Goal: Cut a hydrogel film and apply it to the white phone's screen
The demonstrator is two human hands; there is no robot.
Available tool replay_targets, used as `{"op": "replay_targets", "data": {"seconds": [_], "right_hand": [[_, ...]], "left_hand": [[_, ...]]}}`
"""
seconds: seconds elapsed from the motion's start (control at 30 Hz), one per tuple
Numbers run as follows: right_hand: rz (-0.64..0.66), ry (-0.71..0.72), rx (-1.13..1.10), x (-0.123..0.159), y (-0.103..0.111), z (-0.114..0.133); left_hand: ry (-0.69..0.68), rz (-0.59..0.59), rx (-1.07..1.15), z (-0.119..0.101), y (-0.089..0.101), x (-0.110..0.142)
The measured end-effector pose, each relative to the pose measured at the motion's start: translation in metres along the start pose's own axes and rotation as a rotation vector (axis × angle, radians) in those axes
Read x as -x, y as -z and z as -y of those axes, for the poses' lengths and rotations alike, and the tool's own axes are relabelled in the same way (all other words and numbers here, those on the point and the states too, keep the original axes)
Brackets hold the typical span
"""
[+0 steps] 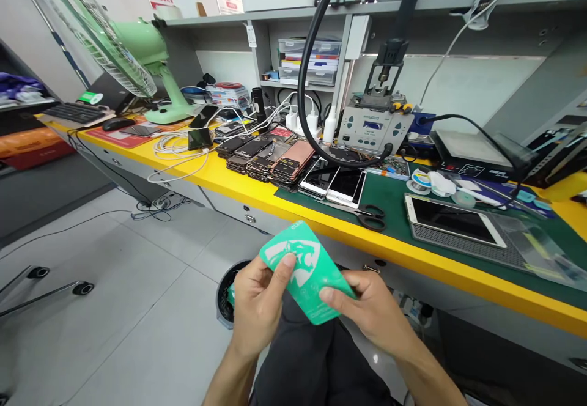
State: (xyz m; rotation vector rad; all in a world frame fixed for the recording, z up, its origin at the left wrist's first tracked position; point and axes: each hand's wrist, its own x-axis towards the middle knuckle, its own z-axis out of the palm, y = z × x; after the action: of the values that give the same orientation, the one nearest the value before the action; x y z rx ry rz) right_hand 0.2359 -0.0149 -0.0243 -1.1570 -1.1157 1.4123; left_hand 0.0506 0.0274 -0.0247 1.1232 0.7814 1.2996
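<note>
A flat green packet [308,293] with a white animal-head shield print is held tilted above my lap, in front of the bench edge. My left hand [261,302] grips its left side, thumb on the printed face. At its lower right side, my right hand [367,305] pinches it with the thumb on top. The fingers behind the packet are mostly hidden. Beyond it on the bench lie black-handled scissors [370,217] and two white phones [347,184] side by side. To the right, a white tablet-like device [454,221] rests on a grey perforated plate.
Stacks of phone parts [293,160] stand mid-bench beside tangled white cables [177,149]. A black hose [303,66] loops over the bench near a soldering or hot-air station [360,131]. A green fan [137,45] stands left. Below is a waste bin [224,314].
</note>
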Motion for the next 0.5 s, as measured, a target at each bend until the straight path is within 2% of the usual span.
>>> {"op": "replay_targets", "data": {"seconds": [0.07, 0.17, 0.3, 0.5], "right_hand": [[0.049, 0.049, -0.029, -0.001, 0.007, 0.010], [0.031, 0.125, -0.175, -0.005, 0.012, 0.029], [0.063, 0.027, -0.288, -0.012, 0.006, 0.042], [0.137, -0.109, -0.401, -0.014, 0.002, 0.032]], "left_hand": [[0.077, 0.099, -0.024, -0.006, 0.002, 0.001], [0.173, 0.190, -0.006, -0.015, 0.000, 0.007], [0.203, 0.207, -0.017, -0.020, -0.009, 0.013], [0.112, 0.270, -0.130, -0.018, -0.004, 0.014]]}}
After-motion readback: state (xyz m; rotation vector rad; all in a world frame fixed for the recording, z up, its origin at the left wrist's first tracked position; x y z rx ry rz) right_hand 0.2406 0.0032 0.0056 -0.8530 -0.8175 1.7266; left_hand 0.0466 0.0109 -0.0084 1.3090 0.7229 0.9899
